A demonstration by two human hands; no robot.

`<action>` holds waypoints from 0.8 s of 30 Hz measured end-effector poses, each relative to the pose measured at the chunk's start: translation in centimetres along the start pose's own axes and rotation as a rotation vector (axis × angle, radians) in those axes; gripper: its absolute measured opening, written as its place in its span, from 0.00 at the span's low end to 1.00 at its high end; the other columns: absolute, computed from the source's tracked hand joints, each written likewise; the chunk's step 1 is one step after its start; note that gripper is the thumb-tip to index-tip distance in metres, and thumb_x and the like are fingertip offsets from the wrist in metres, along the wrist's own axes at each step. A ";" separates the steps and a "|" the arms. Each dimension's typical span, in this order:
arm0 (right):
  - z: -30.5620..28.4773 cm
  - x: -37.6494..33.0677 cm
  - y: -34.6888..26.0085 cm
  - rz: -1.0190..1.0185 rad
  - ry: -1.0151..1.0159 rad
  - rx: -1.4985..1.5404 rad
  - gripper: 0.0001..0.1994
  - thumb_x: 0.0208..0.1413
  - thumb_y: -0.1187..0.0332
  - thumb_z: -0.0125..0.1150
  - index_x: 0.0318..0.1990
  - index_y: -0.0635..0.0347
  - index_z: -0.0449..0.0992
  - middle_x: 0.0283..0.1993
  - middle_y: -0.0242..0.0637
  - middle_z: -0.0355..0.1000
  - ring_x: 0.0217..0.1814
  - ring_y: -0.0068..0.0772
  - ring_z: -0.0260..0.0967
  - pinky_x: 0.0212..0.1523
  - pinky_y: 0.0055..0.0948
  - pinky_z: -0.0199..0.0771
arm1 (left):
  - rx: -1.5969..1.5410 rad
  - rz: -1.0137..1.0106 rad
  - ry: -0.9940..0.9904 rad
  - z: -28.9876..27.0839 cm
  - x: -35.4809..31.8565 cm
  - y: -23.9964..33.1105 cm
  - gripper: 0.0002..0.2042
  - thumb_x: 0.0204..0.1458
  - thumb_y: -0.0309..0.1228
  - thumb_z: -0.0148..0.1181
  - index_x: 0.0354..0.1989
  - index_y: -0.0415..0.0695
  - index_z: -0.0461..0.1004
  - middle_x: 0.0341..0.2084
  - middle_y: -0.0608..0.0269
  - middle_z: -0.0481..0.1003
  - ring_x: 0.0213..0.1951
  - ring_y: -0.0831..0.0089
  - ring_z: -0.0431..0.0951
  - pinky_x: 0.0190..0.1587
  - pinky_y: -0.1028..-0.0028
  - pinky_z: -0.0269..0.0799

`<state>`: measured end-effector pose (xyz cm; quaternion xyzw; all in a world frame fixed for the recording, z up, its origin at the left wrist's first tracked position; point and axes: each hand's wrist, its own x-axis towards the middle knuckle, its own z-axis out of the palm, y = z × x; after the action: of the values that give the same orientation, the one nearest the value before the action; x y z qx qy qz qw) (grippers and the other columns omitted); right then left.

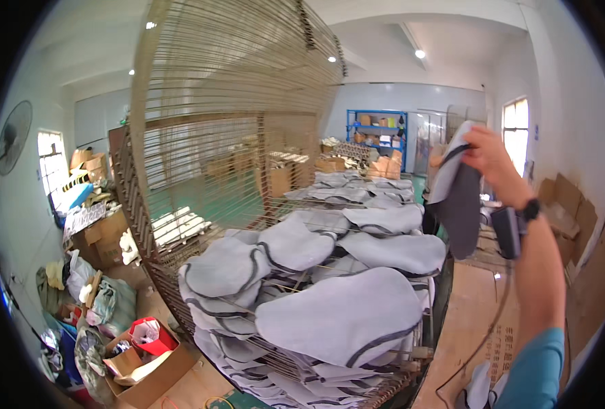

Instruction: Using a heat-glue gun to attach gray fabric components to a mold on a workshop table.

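My right hand (494,162) is raised at the right, its fingers closed on the top edge of a grey insole-shaped piece (458,211). The piece hangs down, pale on one side and dark grey on the other. Below and left of it, many similar pale grey pieces (340,315) with dark curved bands lie in overlapping layers on a wire drying rack (384,392). The rack's upper wire shelves (214,82) are tilted up above the pieces at the left. A watch-like band and a small dark box with a cable are on my right wrist. My left hand is out of view.
Beside the rack at the right stands a brown board surface (469,320), with more grey pieces (479,385) at its near end. A cardboard box (156,378) and stuffed bags (115,300) sit on the floor at left. Blue shelving (377,112) stands at the back.
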<state>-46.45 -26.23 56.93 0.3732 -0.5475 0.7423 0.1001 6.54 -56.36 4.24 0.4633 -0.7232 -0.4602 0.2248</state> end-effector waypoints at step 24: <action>2.5 -4.5 -3.5 0.100 -0.266 -0.182 0.15 0.52 0.66 0.53 0.44 0.64 0.67 0.35 0.35 0.67 0.34 0.28 0.68 0.37 0.26 0.71 | -0.026 -0.071 -0.101 1.3 -0.5 -0.9 0.24 0.53 0.46 0.34 0.28 0.40 0.74 0.15 0.66 0.68 0.16 0.75 0.65 0.20 0.76 0.64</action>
<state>-40.21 -25.98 56.85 0.4299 -0.6387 0.6377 0.0230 6.22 -55.41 2.93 0.4620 -0.7105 -0.5001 0.1777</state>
